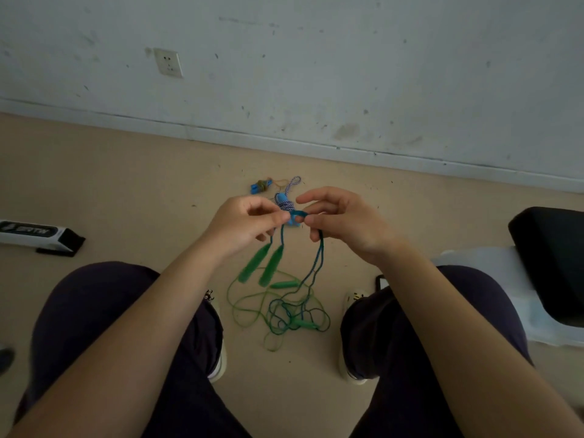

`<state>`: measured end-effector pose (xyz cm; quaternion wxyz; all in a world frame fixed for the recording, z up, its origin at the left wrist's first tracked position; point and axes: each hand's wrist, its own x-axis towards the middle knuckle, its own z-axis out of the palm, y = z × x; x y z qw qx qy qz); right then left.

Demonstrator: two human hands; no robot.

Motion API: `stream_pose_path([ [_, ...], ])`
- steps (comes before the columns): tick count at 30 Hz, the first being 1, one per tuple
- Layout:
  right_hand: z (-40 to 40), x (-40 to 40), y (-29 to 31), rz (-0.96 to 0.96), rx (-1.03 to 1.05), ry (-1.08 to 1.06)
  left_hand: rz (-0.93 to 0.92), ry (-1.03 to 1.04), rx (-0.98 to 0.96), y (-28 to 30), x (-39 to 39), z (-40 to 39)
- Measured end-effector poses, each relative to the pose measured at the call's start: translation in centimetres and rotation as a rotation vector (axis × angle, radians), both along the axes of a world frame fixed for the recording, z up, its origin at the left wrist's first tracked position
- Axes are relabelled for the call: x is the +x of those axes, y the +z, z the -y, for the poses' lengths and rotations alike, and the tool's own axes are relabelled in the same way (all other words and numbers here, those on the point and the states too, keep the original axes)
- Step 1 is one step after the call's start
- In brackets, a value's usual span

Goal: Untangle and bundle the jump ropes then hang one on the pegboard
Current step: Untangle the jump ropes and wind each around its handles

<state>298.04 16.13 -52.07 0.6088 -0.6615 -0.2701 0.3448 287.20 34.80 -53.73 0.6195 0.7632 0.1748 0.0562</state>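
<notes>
The floor (126, 184) is lying wide open on the left, w/ the wall (316, 74) edge running along the back & a black seat (550, 260) sitting by the right edge. The person's 2 knees are boxing in the front.

The dark green rope (317, 263) is hanging between both hands, its 2 green handles (262, 267) dangling just under the left hand (243, 229). The left hand is pinching the rope near the top. The right hand (341, 222) is pinching it too, fingers curled.

A light green rope (249, 298) is lying tangled on the floor between the feet. 1 blue-white rope bundle (286, 200) is lying behind the hands, 1 smaller bundle (260, 185) near it.
</notes>
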Motion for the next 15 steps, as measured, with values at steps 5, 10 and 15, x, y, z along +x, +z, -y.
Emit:
stream_pose_path([
  [5,-0.1,-0.2,0.1,0.025,0.025,0.1,0.065,-0.117,0.044,0.1,0.0,0.2],
  [10,-0.3,-0.3,0.2,0.068,-0.008,0.015,0.015,-0.196,-0.044,0.5,-0.1,0.5],
  [15,0.3,0.7,0.9,0.159,-0.004,-0.211,-0.042,-0.239,-0.087,0.7,-0.3,-0.5],
])
